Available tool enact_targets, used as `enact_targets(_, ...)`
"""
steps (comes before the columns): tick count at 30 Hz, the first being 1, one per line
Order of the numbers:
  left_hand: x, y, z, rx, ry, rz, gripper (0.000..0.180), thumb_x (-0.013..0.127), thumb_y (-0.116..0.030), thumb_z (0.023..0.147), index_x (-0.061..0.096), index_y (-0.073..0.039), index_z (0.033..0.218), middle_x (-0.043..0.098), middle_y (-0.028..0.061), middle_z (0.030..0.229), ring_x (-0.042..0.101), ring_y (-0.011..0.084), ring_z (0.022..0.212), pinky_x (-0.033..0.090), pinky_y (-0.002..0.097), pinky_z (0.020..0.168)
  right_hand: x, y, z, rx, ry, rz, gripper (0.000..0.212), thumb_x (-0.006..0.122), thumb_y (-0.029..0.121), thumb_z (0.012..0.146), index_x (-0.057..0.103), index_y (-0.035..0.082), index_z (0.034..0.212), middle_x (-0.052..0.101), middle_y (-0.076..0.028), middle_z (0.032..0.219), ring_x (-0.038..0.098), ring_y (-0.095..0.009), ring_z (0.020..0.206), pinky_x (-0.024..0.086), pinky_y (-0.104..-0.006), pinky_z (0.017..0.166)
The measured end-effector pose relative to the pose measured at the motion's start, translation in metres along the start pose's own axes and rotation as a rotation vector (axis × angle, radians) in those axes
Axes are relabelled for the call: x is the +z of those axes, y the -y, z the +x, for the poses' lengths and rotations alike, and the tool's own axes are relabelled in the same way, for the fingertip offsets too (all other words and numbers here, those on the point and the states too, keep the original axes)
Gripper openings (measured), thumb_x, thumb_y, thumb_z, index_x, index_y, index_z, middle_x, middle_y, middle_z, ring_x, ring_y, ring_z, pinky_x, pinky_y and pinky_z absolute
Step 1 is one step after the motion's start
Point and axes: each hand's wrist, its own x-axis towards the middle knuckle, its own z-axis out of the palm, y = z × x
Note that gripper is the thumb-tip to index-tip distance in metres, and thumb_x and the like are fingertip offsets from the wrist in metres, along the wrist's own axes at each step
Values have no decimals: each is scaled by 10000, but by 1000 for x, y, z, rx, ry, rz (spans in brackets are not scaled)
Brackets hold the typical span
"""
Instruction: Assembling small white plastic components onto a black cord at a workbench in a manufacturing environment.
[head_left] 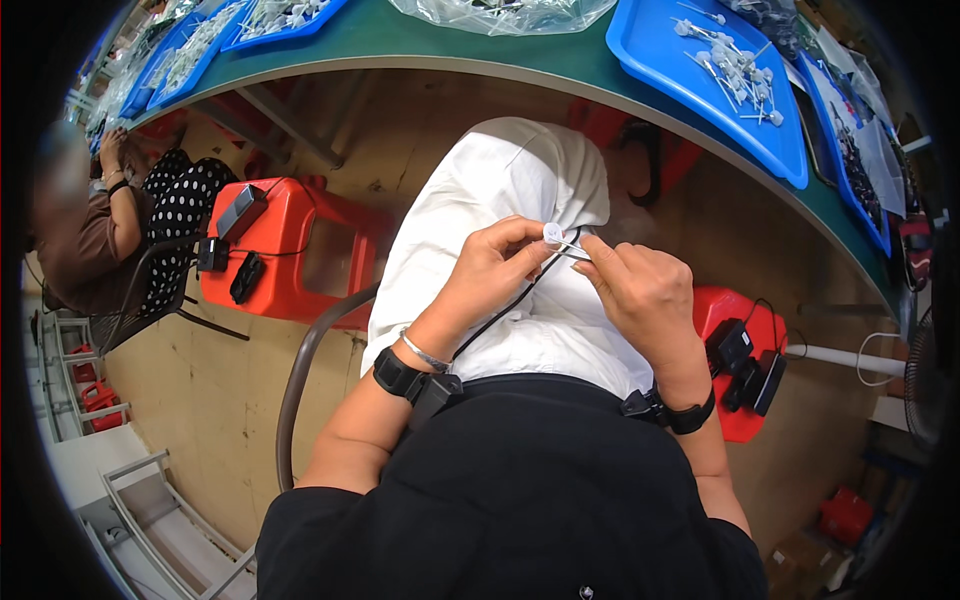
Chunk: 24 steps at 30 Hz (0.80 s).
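Above my lap, my left hand [492, 268] pinches a small white piece with a round head [552, 232] between thumb and fingertips. A thin pale stem [572, 250] runs from beside that head toward my right hand [645, 292], whose thumb and fingers are closed on its other end. Whether head and stem are joined, I cannot tell. In the blue tray [690, 145] at the far right of the table lie several similar white pieces with thin stems [735, 70].
A green table [440, 48] curves across the far side, bearing more blue trays [280, 25] and a clear plastic bag [505, 12]. Red stools [290, 240] holding black devices and cables flank me. Another person [90, 230] sits at left; a fan [925, 380] stands at right.
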Motion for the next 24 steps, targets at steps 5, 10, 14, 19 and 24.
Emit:
enact_targets(5, 1, 0, -1, 10, 4, 21, 170, 681, -86, 982, 743, 0, 1116, 675, 10, 917, 605, 71, 742, 509, 221, 668, -1, 1, 1, 8, -22, -16, 249, 766, 273, 867, 699, 88, 1020, 473, -10, 621, 536, -162, 543, 415, -331, 502)
enact_targets(10, 1, -2, -2, 9, 5, 4, 166, 684, -100, 983, 743, 3, 1100, 676, 8, 910, 603, 70, 731, 509, 222, 664, -1, 1, 1, -13, -23, -34, 231, 760, 264, 873, 703, 86, 1010, 473, -8, 617, 532, -160, 540, 410, -328, 498)
enact_targets(14, 1, -3, -2, -66, 6, -21, 170, 688, -115, 980, 746, -3, 1094, 681, 4, 856, 593, 67, 701, 502, 218, 656, 3, 2, -1, -27, -60, -67, 207, 758, 243, 871, 716, 74, 983, 477, -6, 611, 521, -158, 534, 403, -324, 486)
enact_targets(19, -2, 0, -2, -108, 15, -44, 183, 674, -110, 980, 744, -8, 1115, 684, 3, 831, 588, 65, 693, 496, 214, 658, 10, 6, -1, -25, -88, -67, 248, 806, 184, 817, 718, 67, 1017, 499, -17, 612, 513, -174, 522, 407, -330, 490)
enact_targets(24, -3, 2, -1, -93, 8, -62, 192, 663, -106, 990, 737, -4, 1136, 670, 6, 874, 592, 68, 734, 502, 223, 690, 12, 4, 0, -37, -87, -36, 215, 762, 225, 868, 717, 60, 998, 486, -16, 621, 532, -170, 549, 427, -332, 501)
